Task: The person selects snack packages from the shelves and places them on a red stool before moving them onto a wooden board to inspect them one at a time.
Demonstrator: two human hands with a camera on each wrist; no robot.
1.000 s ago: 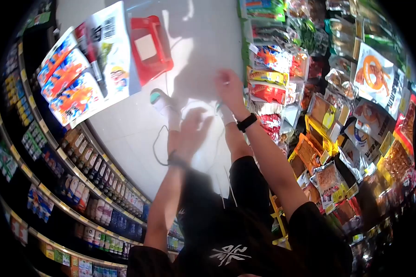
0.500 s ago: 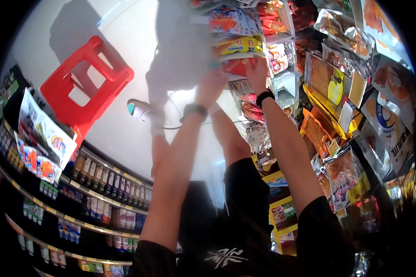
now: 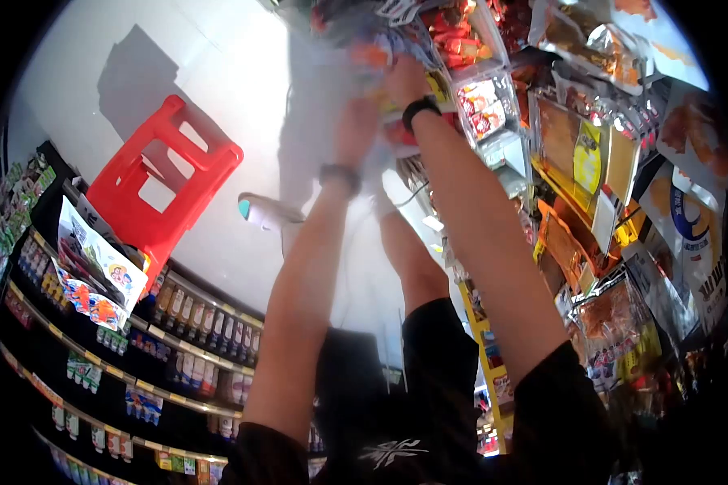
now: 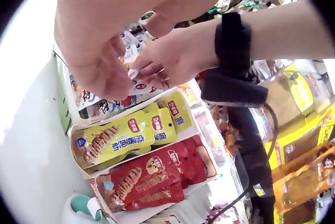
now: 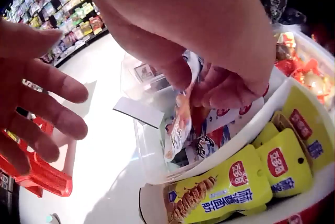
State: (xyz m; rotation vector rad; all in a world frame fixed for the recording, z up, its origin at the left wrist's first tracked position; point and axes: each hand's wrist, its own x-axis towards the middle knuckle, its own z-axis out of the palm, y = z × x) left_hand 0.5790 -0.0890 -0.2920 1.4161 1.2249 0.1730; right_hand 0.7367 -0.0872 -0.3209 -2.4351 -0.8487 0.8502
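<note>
My right hand reaches into a clear-sided box and pinches a blue, white and orange snack packet between thumb and fingers. More packets of that kind lie below it. In the right wrist view my left hand hangs beside the box, fingers apart and loosely bent, holding nothing. The head view shows both hands blurred over the display boxes. Nearer to me is a white box with yellow snack packets, and beside it one with red packets.
A red plastic stool stands on the pale floor to the left. White snack bags are close by it, before curved shelves of bottles. At right, hanging bags crowd the display. A cable trails from the right wrist.
Both hands have moved from above the floor to the boxes, passing the red packets, then further forward. The right hand now pinches a packet. The head view has turned, bringing the stool more fully into sight.
</note>
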